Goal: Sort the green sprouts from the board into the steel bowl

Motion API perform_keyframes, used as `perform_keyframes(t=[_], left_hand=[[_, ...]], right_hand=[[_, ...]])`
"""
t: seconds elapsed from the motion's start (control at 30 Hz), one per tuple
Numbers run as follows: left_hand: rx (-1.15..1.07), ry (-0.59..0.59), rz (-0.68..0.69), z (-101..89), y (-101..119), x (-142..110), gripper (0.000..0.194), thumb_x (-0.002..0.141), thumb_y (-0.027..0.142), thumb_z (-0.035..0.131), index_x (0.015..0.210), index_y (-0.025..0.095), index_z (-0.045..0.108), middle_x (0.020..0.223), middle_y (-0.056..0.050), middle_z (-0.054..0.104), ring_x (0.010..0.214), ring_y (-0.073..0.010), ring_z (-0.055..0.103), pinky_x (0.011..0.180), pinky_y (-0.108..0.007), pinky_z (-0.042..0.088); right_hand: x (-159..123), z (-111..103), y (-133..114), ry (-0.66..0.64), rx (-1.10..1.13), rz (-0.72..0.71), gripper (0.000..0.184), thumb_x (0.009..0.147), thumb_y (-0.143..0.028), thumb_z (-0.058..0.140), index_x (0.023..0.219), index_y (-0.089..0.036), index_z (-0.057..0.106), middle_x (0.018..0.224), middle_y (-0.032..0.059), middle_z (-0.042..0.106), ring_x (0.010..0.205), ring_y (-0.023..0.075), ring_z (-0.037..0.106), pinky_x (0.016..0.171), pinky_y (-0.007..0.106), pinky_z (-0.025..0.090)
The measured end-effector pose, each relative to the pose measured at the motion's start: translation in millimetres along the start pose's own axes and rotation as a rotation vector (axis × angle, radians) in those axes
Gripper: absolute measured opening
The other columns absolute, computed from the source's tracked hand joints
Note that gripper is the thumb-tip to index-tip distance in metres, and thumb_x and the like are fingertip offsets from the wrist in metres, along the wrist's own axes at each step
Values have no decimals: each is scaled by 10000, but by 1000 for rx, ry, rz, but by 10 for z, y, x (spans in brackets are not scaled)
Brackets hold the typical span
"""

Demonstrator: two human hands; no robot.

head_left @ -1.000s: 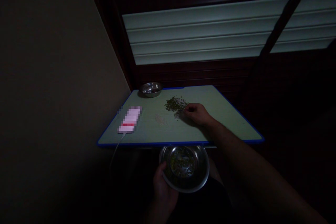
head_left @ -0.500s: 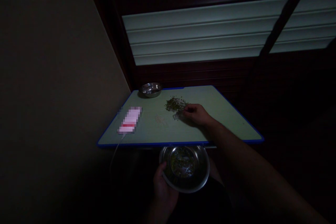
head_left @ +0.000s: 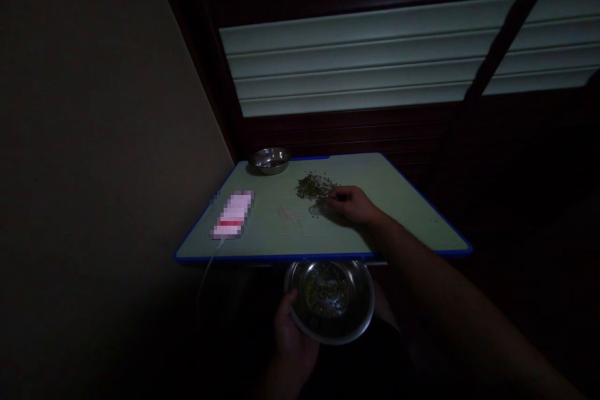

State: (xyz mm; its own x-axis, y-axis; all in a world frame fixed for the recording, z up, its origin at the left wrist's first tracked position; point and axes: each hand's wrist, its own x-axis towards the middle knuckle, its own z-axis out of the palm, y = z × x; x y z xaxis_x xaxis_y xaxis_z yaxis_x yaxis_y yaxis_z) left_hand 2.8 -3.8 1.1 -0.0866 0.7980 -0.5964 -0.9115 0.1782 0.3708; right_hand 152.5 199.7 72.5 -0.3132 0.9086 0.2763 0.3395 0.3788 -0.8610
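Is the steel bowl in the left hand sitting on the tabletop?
No, the left hand holds the steel bowl by its side, below the near edge of the blue-rimmed tabletop.

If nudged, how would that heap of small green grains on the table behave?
The heap of green grains would probably scatter, being loose pieces. Each looks tiny, so likely light; strays might slide or roll across the flat tabletop.

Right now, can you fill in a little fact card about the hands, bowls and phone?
Left hand: holds near bowl at its rim
Near bowl: green bits inside
Right hand: beside pile of green bits; too dark to tell if it holds any
Far bowl: on table, back left corner
Phone: table's left side, lit, cable attached
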Motion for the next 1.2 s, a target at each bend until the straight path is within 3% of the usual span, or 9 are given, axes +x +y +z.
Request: perform_keyframes(t=[0.33,0.57,0.73,0.97,1.2], left_hand=[[1,35,9,28,7,-26,234,807,284,563,913,167,735,842,-94,765,875,-261,699,891,-431,501],[-43,8,32,40,8,-25,230,800,267,570,929,174,735,815,-81,760,881,-263,696,901,-438,494],[-35,15,10,37,6,-25,220,794,280,579,905,174,736,848,-96,765,885,-270,696,896,-444,496],[-57,2,14,40,-6,-17,216,804,276,567,860,162,742,848,-104,765,871,-268,697,883,-433,503],[-54,-31,22,40,-14,11,211,805,251,559,833,147,741,828,-105,763,869,-269,696,865,-425,509]], right_hand=[[-32,-7,-69,-85,36,15,211,637,-357,669,643,-149,637,617,12,594,599,124,494,593,271,398],[-124,-38,-172,-357,123,119,263,605,-374,722,677,-134,641,611,4,596,542,98,471,521,240,364],[-157,-26,-252,-377,132,148,248,612,-349,720,661,-133,609,584,-11,567,503,77,434,490,224,338],[-289,-49,-374,-531,130,210,225,646,-335,698,655,-148,572,505,-48,497,451,75,406,451,222,323],[-432,-53,-440,-591,37,138,188,687,-306,689,682,-142,596,589,-35,530,524,73,426,520,218,355]])
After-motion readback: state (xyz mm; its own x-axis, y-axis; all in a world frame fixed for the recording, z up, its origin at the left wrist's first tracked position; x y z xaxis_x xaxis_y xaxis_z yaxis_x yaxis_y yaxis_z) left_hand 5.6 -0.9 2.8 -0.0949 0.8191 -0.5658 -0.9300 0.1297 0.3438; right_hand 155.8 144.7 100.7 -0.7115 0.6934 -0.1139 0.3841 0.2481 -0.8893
